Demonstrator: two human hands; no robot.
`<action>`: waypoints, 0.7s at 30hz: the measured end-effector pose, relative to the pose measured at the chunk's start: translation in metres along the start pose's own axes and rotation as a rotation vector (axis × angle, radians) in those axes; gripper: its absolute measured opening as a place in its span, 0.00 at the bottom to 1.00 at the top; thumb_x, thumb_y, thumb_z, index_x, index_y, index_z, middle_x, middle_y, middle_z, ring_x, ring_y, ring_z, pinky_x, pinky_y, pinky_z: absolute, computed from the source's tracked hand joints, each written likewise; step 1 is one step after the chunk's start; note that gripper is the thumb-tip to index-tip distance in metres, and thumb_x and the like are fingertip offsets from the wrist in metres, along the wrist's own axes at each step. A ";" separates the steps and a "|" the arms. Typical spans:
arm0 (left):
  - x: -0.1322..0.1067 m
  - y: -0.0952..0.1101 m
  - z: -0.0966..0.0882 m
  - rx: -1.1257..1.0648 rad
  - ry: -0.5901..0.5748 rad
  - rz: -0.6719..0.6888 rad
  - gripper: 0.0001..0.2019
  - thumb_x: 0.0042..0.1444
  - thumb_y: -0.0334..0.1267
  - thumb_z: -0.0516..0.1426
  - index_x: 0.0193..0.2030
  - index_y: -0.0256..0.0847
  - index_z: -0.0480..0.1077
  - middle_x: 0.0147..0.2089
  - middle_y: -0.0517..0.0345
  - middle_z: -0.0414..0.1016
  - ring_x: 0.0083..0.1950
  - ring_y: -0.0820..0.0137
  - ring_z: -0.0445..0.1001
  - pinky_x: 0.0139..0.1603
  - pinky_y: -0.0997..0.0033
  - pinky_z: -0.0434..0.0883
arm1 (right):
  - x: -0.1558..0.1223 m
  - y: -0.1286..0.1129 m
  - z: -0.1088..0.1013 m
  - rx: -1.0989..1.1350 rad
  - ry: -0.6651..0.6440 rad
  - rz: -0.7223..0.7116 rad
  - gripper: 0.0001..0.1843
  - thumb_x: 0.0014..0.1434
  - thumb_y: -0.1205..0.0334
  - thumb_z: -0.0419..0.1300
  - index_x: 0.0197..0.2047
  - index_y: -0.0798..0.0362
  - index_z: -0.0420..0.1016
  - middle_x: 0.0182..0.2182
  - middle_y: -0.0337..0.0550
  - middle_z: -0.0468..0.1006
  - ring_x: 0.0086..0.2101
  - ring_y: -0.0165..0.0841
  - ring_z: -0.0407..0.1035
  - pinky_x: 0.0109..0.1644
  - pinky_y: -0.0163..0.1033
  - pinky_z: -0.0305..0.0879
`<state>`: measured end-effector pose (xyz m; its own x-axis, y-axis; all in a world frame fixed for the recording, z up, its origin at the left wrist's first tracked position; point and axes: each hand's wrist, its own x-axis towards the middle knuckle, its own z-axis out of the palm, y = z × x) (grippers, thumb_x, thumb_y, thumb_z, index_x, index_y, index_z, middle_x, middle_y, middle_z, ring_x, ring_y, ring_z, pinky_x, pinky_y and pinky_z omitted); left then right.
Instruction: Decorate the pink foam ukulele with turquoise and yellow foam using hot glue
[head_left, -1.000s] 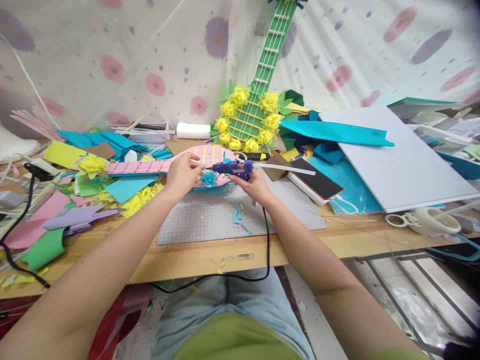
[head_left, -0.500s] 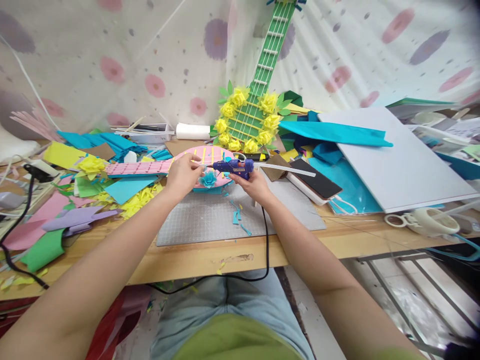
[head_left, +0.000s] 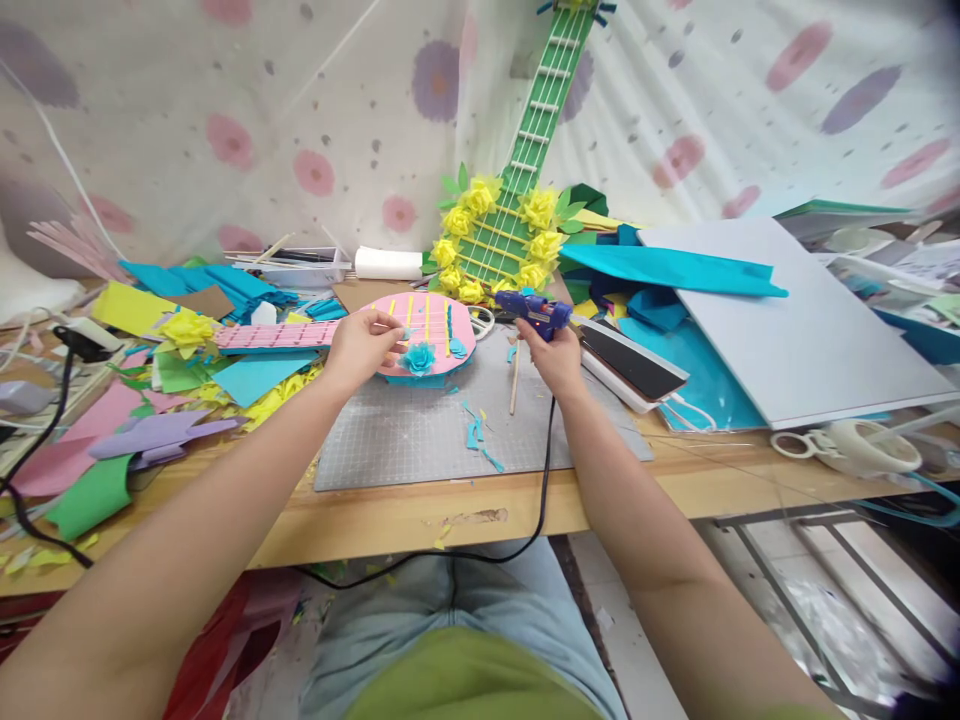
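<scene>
My right hand (head_left: pixel 553 355) is wrapped round the handle of a blue glue gun (head_left: pixel 534 311), whose nozzle points left, above the cutting mat. A pale glue stick sticks out of its back. My left hand (head_left: pixel 366 348) is over the body of a pink toy guitar (head_left: pixel 442 335) made of paper, thumb and fingers pinched together. A light-blue bit shows at those fingertips, too small to make out. Just right of them, a blue paper flower (head_left: pixel 418 359) sits at the guitar's near edge. The guitar's pink neck (head_left: pixel 277 337) extends to the left.
Behind stands a green toy guitar (head_left: pixel 491 240) ringed with yellow flowers. A grey cutting mat (head_left: pixel 405 440) carries blue scraps and a thin stick (head_left: pixel 514 380). Coloured paper (head_left: pixel 150 437) covers the left side. A phone (head_left: pixel 637 368), white board (head_left: pixel 795 330) and tape roll (head_left: pixel 874 445) lie right.
My right hand has drawn the glue gun away from my left hand, to the right and slightly up. My left hand stays over the pink guitar. The black cord has shifted right.
</scene>
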<state>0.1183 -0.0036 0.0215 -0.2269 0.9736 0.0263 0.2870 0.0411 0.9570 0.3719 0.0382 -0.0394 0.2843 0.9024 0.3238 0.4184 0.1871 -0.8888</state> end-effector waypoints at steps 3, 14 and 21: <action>0.000 0.002 -0.004 -0.037 0.034 -0.006 0.07 0.43 0.32 0.61 0.30 0.36 0.67 0.25 0.58 0.72 0.28 0.68 0.76 0.20 0.77 0.69 | 0.010 0.014 -0.007 -0.202 0.033 0.048 0.26 0.50 0.43 0.60 0.40 0.57 0.77 0.35 0.54 0.79 0.40 0.45 0.73 0.44 0.44 0.65; -0.003 -0.003 -0.022 0.128 0.105 0.043 0.05 0.41 0.33 0.60 0.27 0.37 0.69 0.23 0.61 0.68 0.25 0.74 0.70 0.17 0.80 0.61 | 0.009 0.023 -0.007 -0.535 -0.185 0.106 0.27 0.53 0.44 0.58 0.45 0.57 0.76 0.41 0.56 0.79 0.44 0.45 0.72 0.45 0.42 0.64; -0.006 -0.015 -0.027 0.164 0.039 -0.007 0.08 0.36 0.31 0.61 0.27 0.39 0.67 0.20 0.64 0.67 0.23 0.74 0.65 0.23 0.76 0.58 | 0.005 0.003 -0.032 -0.814 -0.276 -0.075 0.23 0.50 0.42 0.59 0.35 0.56 0.74 0.37 0.55 0.77 0.41 0.44 0.70 0.40 0.41 0.62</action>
<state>0.0903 -0.0165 0.0144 -0.2643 0.9638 0.0341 0.4331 0.0870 0.8971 0.4026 0.0310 -0.0299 0.0556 0.9805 0.1885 0.9457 0.0088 -0.3249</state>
